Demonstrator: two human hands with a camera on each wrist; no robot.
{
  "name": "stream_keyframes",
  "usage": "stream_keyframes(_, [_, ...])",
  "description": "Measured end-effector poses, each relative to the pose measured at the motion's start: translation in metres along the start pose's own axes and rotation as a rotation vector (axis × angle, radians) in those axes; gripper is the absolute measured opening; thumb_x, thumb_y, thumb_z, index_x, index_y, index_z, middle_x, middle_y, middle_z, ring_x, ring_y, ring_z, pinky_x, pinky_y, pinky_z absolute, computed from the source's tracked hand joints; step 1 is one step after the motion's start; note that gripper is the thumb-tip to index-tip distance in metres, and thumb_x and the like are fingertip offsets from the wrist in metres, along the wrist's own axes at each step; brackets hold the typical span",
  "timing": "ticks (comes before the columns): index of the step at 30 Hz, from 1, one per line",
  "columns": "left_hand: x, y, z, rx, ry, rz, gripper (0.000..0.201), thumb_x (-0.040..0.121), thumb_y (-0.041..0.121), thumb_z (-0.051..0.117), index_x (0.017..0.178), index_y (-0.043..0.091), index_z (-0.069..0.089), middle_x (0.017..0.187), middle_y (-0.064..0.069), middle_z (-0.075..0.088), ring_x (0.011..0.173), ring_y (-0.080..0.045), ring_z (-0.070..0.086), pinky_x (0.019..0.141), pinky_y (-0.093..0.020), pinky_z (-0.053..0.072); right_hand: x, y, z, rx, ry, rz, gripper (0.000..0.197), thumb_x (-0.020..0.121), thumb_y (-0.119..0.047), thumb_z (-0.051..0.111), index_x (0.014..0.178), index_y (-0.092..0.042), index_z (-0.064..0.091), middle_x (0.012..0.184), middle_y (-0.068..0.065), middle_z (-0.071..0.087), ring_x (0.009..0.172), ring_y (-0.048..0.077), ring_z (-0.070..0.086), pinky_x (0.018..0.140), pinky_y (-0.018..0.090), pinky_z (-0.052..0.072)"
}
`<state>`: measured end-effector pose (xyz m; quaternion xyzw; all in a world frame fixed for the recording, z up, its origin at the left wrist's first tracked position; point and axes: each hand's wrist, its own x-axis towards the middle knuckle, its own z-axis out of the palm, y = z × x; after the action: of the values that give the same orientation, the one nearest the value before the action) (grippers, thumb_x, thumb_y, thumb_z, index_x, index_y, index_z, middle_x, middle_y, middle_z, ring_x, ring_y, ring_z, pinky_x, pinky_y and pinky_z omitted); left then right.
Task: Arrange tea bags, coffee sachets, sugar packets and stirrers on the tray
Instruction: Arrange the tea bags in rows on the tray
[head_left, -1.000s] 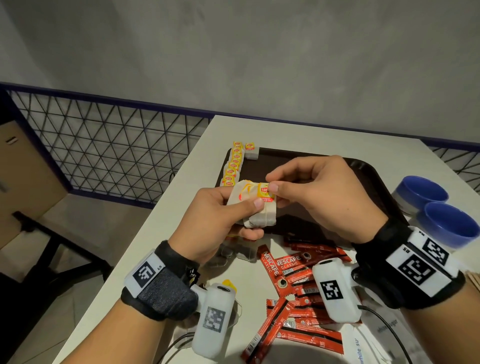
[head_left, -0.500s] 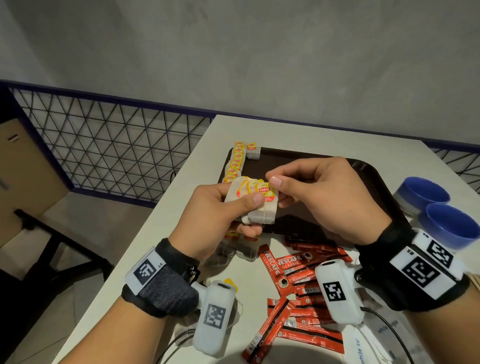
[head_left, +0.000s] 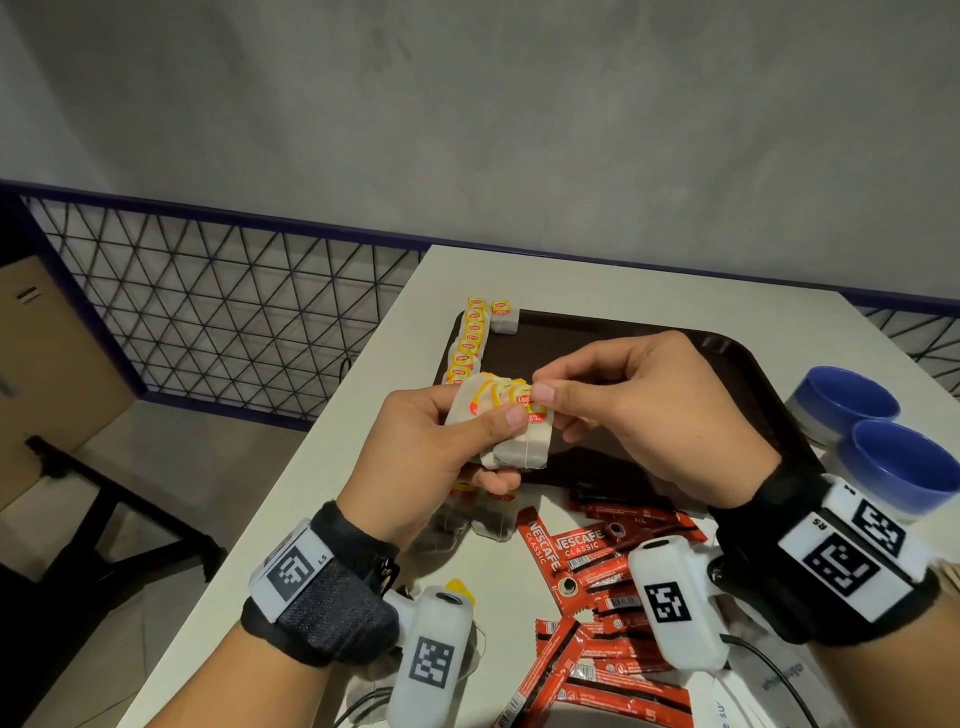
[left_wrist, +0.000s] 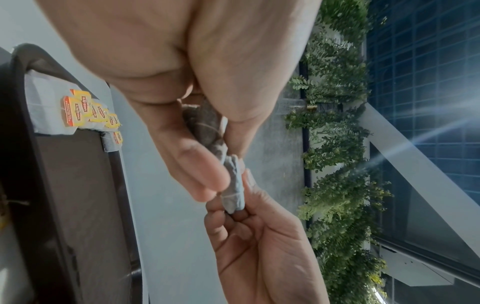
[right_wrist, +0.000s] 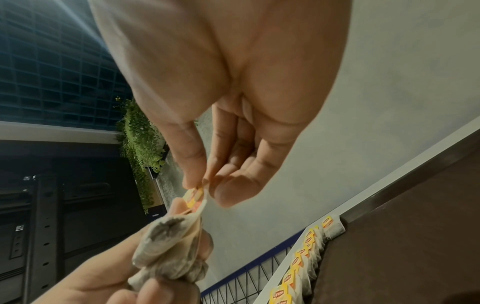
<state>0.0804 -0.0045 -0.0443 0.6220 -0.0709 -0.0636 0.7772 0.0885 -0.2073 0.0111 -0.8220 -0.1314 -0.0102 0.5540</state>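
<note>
Paper bags, soft and thin, are sitting bunched in the left hand (head_left: 415, 447), whose thumb and curled fingers are gripping the wad (head_left: 511, 431) in the air just over the near left corner of the tray (head_left: 613, 332). Further left and beyond it, a row of tea bags (head_left: 470, 340) is lying along the tray's left edge, with one more bag (head_left: 505, 317) set beside the far end. Moving right, the right hand (head_left: 649, 415) is pinching a yellow tag (right_wrist: 193, 196) at the top of the wad between thumb and forefinger, the other fingers loosely curled and holding nothing. It looks as though one bag is being teased free to join the row. The risk, to my eye, is in the strings: if tags are tangled, a tug could drag two or three bags out together, or pull a tag off its string. A squeeze that is too slack could let the whole wad spill onto the coffee sachets (head_left: 587, 551) lying under the wrists on the table (head_left: 332, 467). Too hard a squeeze might split the paper. On the far right, two blue cups (head_left: 878, 441) are standing just off the tray; a wide swing of the right elbow could knock them.
</note>
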Motion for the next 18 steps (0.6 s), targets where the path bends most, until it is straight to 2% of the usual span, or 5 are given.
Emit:
stream_keyframes(6, [0.0009, -0.0005, 0.0004, -0.028, -0.007, 0.003, 0.025, 0.085, 0.022, 0.076, 0.103, 0.006, 0.078, 0.093, -0.023, 0.077, 0.062, -0.029, 0.069, 0.053, -0.025, 0.058, 0.0015, -0.0004, 0.0005, -0.014, 0.011, 0.015, 0.005, 0.089, -0.019, 0.08, 0.093, -0.017, 0.082, 0.079, 0.007, 0.078, 0.072, 0.023, 0.074, 0.066, 0.033, 0.065])
stream_keyframes(13, [0.0026, -0.0022, -0.0009, -0.01, 0.022, 0.002, 0.026, 0.086, 0.024, 0.075, 0.106, 0.008, 0.077, 0.094, -0.019, 0.078, 0.067, -0.03, 0.074, 0.056, -0.027, 0.06, 0.0036, -0.0001, 0.0085, 0.023, 0.039, 0.024, 0.003, 0.089, -0.015, 0.08, 0.091, -0.014, 0.082, 0.076, 0.01, 0.076, 0.068, 0.022, 0.073, 0.066, 0.034, 0.065])
stream_keyframes(18, [0.0026, -0.0025, -0.0019, -0.024, 0.033, 0.017, 0.03, 0.088, 0.026, 0.074, 0.11, 0.006, 0.076, 0.096, -0.019, 0.078, 0.072, -0.032, 0.074, 0.059, -0.029, 0.062, 0.0081, -0.0054, 0.0066, 0.016, -0.008, 0.048, 0.006, 0.087, -0.014, 0.082, 0.093, -0.015, 0.082, 0.078, 0.009, 0.077, 0.069, 0.021, 0.073, 0.067, 0.032, 0.065])
